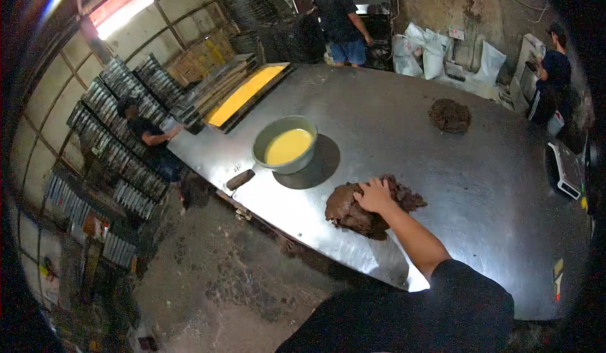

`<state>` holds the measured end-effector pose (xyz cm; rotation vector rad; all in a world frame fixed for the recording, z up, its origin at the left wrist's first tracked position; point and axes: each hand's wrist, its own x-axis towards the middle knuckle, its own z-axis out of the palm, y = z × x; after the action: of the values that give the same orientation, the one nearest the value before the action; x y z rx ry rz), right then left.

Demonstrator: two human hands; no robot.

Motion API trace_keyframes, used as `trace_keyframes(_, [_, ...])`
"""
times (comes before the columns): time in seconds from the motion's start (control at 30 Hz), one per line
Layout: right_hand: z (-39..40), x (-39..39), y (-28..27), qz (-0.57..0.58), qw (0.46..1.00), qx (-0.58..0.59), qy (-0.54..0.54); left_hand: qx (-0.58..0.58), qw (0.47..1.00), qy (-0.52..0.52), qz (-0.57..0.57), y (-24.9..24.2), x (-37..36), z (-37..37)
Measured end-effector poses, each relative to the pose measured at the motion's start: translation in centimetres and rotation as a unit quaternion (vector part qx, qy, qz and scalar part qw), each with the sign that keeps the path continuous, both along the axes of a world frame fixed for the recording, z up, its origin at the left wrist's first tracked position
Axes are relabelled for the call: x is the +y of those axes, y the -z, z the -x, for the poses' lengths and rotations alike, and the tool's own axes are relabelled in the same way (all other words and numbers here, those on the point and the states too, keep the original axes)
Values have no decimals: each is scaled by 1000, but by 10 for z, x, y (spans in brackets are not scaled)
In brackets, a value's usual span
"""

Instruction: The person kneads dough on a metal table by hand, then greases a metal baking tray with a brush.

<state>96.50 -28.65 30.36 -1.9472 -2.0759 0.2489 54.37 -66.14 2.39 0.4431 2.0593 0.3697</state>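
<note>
My right hand (375, 196) rests palm down on a lumpy mass of dark brown dough (349, 209) near the table's front edge. Its thumb is apart from its fingers, which lie over the top of the dough. My left hand is out of view. Just beyond the dough, to the left, stands a grey-green basin (305, 158) with yellow liquid inside. A small brown oblong piece (240, 179) lies at the table edge, left of the basin.
On the metal table (486, 182) are another brown lump (449, 115), a yellow-filled tray (246, 95), a scale (564, 170) and a brush (558, 279). One person (148, 135) stands left, another (338, 18) at the back, a third (555, 69) right. Stacked trays (113, 141) line the left wall.
</note>
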Motion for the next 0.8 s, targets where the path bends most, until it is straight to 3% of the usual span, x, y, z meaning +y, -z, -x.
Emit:
trace_keyframes(0.03, [-2,-2,-4,86,996,23,-2,1,1000,1,1,2,1,2])
trace_keyframes(0.07, [-5,-5,1,88,996,20,-1,-1,1000,-2,-1,2,0,5])
trace_keyframes(0.13, [-7,-14,7,-126,992,13,15,-3,1000,-2,-8,11,-7,12])
trace_keyframes(0.17, [-8,-19,11,-105,994,11,-11,-3,1000,1,-11,15,-12,16])
trace_keyframes(0.23, [-13,-10,-17,69,997,-3,-19,-10,1000,2,-19,12,-28,21])
trace_keyframes(0.33, [-19,7,-34,176,984,4,-27,-21,999,-1,-33,11,-42,27])
trace_keyframes(0.37, [-16,7,-32,-13,999,20,-35,-25,999,-8,-39,11,-44,29])
trace_keyframes(0.4, [-13,12,-33,-206,977,33,-47,-32,998,-14,-45,10,-45,29])
trace_keyframes(0.43, [-8,15,-25,-204,977,29,-57,-37,998,-22,-47,13,-50,30])
trace_keyframes(0.5, [4,-3,-5,58,995,-77,-7,-30,998,-12,-53,20,-67,36])
trace_keyframes(0.53, [4,-4,-7,63,995,-81,-14,-27,998,-5,-56,25,-75,39])
trace_keyframes(0.57, [7,0,-38,80,996,-51,1,23,992,101,-75,30,-82,41])
trace_keyframes(0.6, [11,4,-53,104,994,-16,18,109,954,255,-111,32,-96,46])
trace_keyframes(0.63, [11,16,-49,102,992,50,47,236,848,436,-187,35,-106,51])
trace_keyframes(0.67, [12,18,-36,104,992,49,46,344,734,524,-261,35,-114,54])
trace_keyframes(0.7, [14,19,-15,-2,999,23,32,412,674,541,-289,36,-122,57])
trace_keyframes(0.73, [15,16,8,-103,995,-6,16,364,763,482,-231,37,-132,52])
trace_keyframes(0.77, [16,7,28,-26,997,-65,12,324,836,408,-173,37,-140,47])
trace_keyframes(0.8, [17,4,29,-19,997,-70,2,227,940,250,-51,37,-148,46])
